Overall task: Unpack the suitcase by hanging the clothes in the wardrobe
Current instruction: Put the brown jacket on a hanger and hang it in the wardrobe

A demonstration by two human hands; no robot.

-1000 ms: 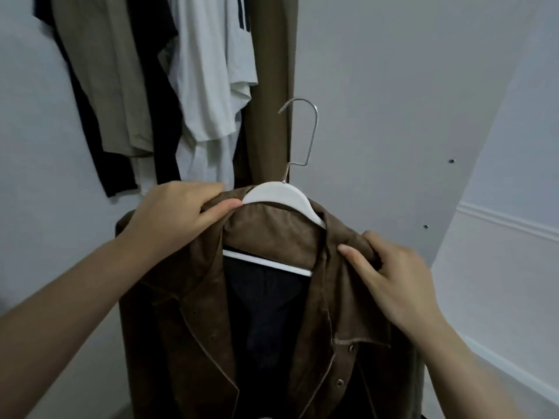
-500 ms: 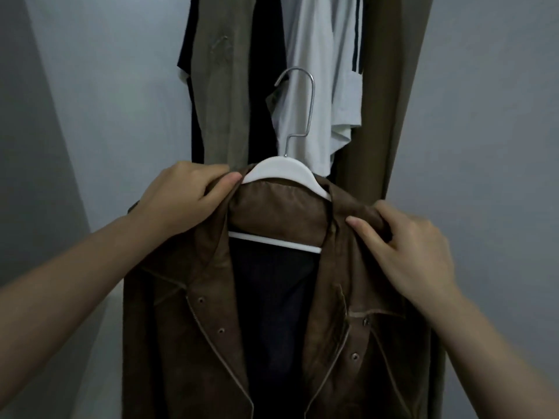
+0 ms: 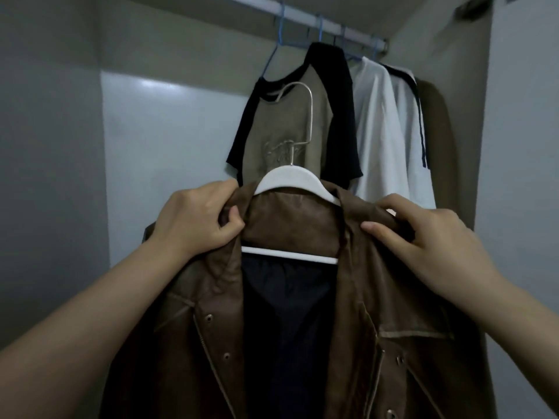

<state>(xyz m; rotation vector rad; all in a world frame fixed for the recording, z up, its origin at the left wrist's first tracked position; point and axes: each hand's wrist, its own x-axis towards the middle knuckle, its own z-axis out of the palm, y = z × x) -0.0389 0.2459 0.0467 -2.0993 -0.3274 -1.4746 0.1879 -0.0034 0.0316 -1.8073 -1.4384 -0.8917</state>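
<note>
A brown jacket (image 3: 390,303) with a dark lining sits on a white hanger (image 3: 290,179) whose metal hook (image 3: 305,116) points up. My left hand (image 3: 193,219) grips the jacket's left shoulder beside the collar. My right hand (image 3: 432,237) grips its right shoulder. I hold the jacket up inside the wardrobe, below the white rail (image 3: 320,22). The hook is well under the rail and not on it.
On the rail's right part hang a tan T-shirt with black sleeves (image 3: 302,122), a white shirt (image 3: 384,128) and a brown garment (image 3: 438,140), on blue hangers. The rail's left part is bare. Grey wardrobe walls close in on both sides.
The view has tilted upward, so the rail and hanging shirts' tops now show. The jacket stays in both hands, and my left fingers have curled tighter on the collar.
</note>
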